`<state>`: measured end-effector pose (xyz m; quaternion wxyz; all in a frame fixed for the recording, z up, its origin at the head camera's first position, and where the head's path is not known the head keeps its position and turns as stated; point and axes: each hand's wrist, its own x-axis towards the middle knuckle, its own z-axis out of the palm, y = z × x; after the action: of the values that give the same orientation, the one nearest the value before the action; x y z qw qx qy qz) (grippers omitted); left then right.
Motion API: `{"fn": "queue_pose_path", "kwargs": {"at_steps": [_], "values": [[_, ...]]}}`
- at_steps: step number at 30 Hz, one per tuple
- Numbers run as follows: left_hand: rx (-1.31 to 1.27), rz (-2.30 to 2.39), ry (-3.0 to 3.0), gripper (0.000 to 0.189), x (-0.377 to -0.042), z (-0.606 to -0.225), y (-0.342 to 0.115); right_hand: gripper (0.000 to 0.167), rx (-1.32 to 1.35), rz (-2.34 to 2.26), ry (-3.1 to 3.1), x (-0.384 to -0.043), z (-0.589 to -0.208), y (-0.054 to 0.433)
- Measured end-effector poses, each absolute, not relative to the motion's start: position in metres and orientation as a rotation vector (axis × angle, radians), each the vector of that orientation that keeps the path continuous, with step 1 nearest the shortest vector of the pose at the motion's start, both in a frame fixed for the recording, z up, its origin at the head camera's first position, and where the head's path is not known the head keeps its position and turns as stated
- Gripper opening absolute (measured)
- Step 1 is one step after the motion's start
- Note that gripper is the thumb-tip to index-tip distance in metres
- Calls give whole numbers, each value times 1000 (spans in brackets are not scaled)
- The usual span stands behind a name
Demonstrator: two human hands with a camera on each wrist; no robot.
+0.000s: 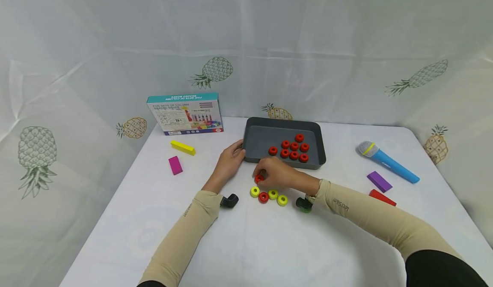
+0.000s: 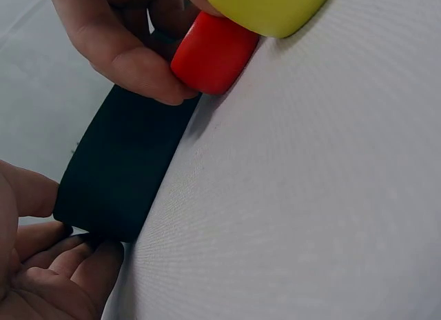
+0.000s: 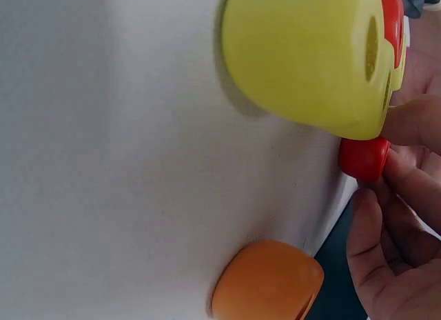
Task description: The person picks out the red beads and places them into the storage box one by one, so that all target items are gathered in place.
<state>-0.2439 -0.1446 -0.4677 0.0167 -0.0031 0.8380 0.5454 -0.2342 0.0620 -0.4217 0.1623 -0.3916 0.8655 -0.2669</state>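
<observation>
My left hand (image 1: 228, 163) grips the near left corner of a dark grey tray (image 1: 262, 138), thumb and fingers on its wall. In front of the tray, my right hand (image 1: 280, 174) pinches a red bead (image 1: 259, 178) at table level. Just nearer lie yellow beads (image 1: 282, 200) and another red bead (image 1: 263, 197). Several red beads (image 1: 294, 155) rest inside the tray, mostly toward its right side. The left wrist view shows the held red bead (image 2: 215, 52) between fingertips; in the right wrist view an orange piece (image 3: 265, 282) lies near the right hand.
A toy box (image 1: 186, 115) stands at the back left, near yellow (image 1: 182, 147) and magenta (image 1: 175, 165) blocks. To the right lie a blue toy microphone (image 1: 393, 163), a purple block (image 1: 379, 181) and a red block (image 1: 382, 197). A green piece (image 1: 306, 210) shows under the right wrist.
</observation>
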Motion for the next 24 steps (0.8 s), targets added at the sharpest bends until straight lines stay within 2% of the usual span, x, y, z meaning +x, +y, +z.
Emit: {"fn": "queue_pose_path", "kwargs": {"at_steps": [24], "values": [[-5,1698,2600,50,-245,-470,-146,20,-1166,-936,2479,-241,-415,68]]}}
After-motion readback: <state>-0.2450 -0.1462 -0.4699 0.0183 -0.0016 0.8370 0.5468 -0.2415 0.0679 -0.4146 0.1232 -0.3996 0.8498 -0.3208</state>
